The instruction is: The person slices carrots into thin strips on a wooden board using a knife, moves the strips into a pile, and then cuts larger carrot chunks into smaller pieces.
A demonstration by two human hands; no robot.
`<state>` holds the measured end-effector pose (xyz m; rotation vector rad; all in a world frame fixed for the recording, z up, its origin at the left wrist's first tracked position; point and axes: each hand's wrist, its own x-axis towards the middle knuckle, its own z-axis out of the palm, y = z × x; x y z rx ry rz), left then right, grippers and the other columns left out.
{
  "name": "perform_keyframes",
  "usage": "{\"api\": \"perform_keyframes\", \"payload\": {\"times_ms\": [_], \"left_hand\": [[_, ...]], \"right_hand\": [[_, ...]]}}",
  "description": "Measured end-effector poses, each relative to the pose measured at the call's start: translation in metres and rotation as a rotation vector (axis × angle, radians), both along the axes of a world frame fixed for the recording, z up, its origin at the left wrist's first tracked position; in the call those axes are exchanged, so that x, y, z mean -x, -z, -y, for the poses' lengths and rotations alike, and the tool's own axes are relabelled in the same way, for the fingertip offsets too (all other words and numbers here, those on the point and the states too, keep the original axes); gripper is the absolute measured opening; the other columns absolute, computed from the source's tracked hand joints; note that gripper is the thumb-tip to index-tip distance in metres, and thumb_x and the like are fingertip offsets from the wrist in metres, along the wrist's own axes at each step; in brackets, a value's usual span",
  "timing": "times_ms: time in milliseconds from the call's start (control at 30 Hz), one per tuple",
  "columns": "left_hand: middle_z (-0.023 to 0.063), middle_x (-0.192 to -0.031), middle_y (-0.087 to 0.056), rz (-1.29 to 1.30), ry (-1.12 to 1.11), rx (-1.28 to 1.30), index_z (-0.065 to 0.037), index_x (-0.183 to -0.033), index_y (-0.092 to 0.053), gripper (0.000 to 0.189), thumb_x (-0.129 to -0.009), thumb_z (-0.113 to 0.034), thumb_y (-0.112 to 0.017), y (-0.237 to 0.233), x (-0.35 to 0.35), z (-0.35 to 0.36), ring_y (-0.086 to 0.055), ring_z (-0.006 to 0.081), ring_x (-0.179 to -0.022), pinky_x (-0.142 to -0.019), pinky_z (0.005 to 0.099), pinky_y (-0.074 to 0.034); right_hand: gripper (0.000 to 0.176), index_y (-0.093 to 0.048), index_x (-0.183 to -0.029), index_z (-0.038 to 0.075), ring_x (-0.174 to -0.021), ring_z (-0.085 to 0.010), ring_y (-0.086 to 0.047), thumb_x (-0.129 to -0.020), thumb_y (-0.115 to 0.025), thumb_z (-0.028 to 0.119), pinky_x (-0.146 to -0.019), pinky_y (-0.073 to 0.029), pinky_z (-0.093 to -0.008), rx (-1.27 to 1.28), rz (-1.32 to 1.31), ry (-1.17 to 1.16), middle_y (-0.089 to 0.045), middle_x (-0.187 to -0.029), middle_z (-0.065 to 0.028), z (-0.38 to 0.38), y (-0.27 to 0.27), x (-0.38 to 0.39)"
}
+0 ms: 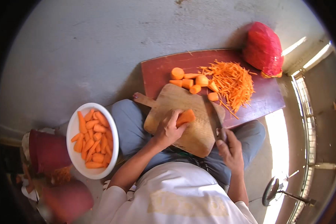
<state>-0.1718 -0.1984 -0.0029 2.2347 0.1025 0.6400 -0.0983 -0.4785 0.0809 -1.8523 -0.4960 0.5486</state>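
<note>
My left hand (170,128) is closed around a peeled carrot piece (186,117), holding it over the wooden cutting board (164,108) across my lap. In my right hand (230,148) is the handle of a knife (214,114), its dark blade lying over the board's right side, apart from the carrot. Just beyond the board, several chunky carrot pieces (187,83) rest on a dark red low table (158,72). Beside them spreads a heap of thin carrot sticks (235,84).
To my left stands a white basin (70,140) filled with peeled carrots (95,138). A red bag (264,48) sits at the table's far right corner. Dark red buckets (48,151) are at the lower left, and a round-based stand (271,192) is at the lower right.
</note>
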Motion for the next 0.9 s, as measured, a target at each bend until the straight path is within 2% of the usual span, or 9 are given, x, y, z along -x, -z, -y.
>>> {"api": "perform_keyframes", "payload": {"times_ms": [67, 100, 167, 267, 400, 600, 700, 800, 900], "left_hand": [[0.0212, -0.114, -0.072, 0.053, 0.001, -0.119, 0.002, -0.132, -0.062, 0.054, -0.087, -0.007, -0.092, 0.004, 0.001, 0.001, -0.074, 0.0412, -0.102, -0.090, 0.0493, -0.060], [0.0226, -0.117, -0.073, 0.061, -0.004, -0.156, 0.002, -0.132, -0.064, 0.056, -0.085, -0.005, -0.092, 0.006, 0.006, 0.001, -0.072, 0.0444, -0.109, -0.096, 0.0513, -0.058], [0.0213, -0.116, -0.073, 0.047, -0.001, -0.113, 0.001, -0.128, -0.066, 0.051, -0.084, -0.003, -0.091, 0.012, 0.013, -0.004, -0.071, 0.0439, -0.110, -0.096, 0.0505, -0.058], [0.0197, -0.115, -0.074, 0.047, 0.028, -0.075, 0.001, -0.122, -0.070, 0.044, -0.083, 0.000, -0.090, 0.020, 0.015, -0.010, -0.071, 0.0431, -0.109, -0.096, 0.0494, -0.058], [0.0179, -0.113, -0.075, 0.084, 0.043, -0.037, 0.001, -0.117, -0.072, 0.038, -0.083, 0.002, -0.088, 0.021, 0.013, -0.010, -0.071, 0.0420, -0.109, -0.095, 0.0487, -0.058], [0.0173, -0.115, -0.074, 0.085, 0.026, -0.043, 0.001, -0.120, -0.072, 0.042, -0.082, 0.002, -0.089, 0.019, 0.013, -0.006, -0.069, 0.0416, -0.111, -0.099, 0.0491, -0.056], [0.0159, -0.119, -0.072, 0.036, -0.002, -0.074, -0.001, -0.120, -0.073, 0.039, -0.084, -0.005, -0.088, 0.016, 0.014, -0.003, -0.067, 0.0387, -0.116, -0.102, 0.0494, -0.053], [0.0154, -0.116, -0.072, 0.061, -0.003, -0.071, -0.001, -0.119, -0.073, 0.037, -0.085, -0.004, -0.088, 0.012, 0.013, -0.003, -0.068, 0.0390, -0.114, -0.102, 0.0494, -0.054], [0.0152, -0.112, -0.073, 0.137, 0.007, 0.068, 0.001, -0.119, -0.074, 0.039, -0.083, 0.001, -0.090, 0.025, 0.013, -0.009, -0.071, 0.0389, -0.107, -0.095, 0.0476, -0.059]], "right_hand": [[0.038, -0.063, -0.143, -0.003, -0.078, -0.0279, -0.070, -0.109, -0.072, 0.013, -0.073, -0.056, -0.0403, 0.047, 0.146, -0.080, -0.069, -0.094, -0.0167, 0.002, -0.007, 0.011], [0.038, -0.063, -0.143, -0.003, -0.081, -0.0331, -0.071, -0.109, -0.072, 0.012, -0.075, -0.057, -0.0422, 0.059, 0.189, -0.109, -0.069, -0.097, -0.0195, 0.002, -0.009, 0.015], [0.038, -0.063, -0.142, -0.002, -0.087, -0.0436, -0.072, -0.108, -0.073, 0.012, -0.080, -0.058, -0.0459, 0.078, 0.268, -0.176, -0.070, -0.101, -0.0250, -0.001, -0.010, 0.022], [0.038, -0.064, -0.141, -0.001, -0.091, -0.0494, -0.071, -0.106, -0.073, 0.011, -0.081, -0.058, -0.0475, 0.137, 0.197, -0.213, -0.071, -0.106, -0.0277, -0.008, -0.011, 0.029], [0.038, -0.064, -0.140, -0.002, -0.089, -0.0465, -0.071, -0.105, -0.072, 0.009, -0.081, -0.057, -0.0467, 0.172, 0.179, -0.204, -0.071, -0.104, -0.0262, -0.017, -0.006, 0.031], [0.039, -0.064, -0.141, -0.004, -0.088, -0.0382, -0.072, -0.105, -0.071, 0.007, -0.082, -0.057, -0.0413, 0.119, 0.218, -0.100, -0.071, -0.101, -0.0233, -0.016, -0.006, 0.030], [0.038, -0.064, -0.142, -0.006, -0.090, -0.0333, -0.072, -0.107, -0.069, 0.006, -0.084, -0.057, -0.0384, 0.143, 0.213, 0.005, -0.070, -0.100, -0.0226, -0.017, -0.007, 0.027], [0.038, -0.064, -0.142, -0.006, -0.090, -0.0337, -0.073, -0.107, -0.070, 0.007, -0.085, -0.057, -0.0377, 0.182, 0.220, 0.030, -0.071, -0.102, -0.0228, -0.018, -0.003, 0.021], [0.037, -0.064, -0.141, -0.005, -0.092, -0.0372, -0.075, -0.107, -0.069, 0.007, -0.086, -0.058, -0.0391, 0.163, 0.231, -0.054, -0.073, -0.105, -0.0238, -0.017, 0.004, 0.021]]}}
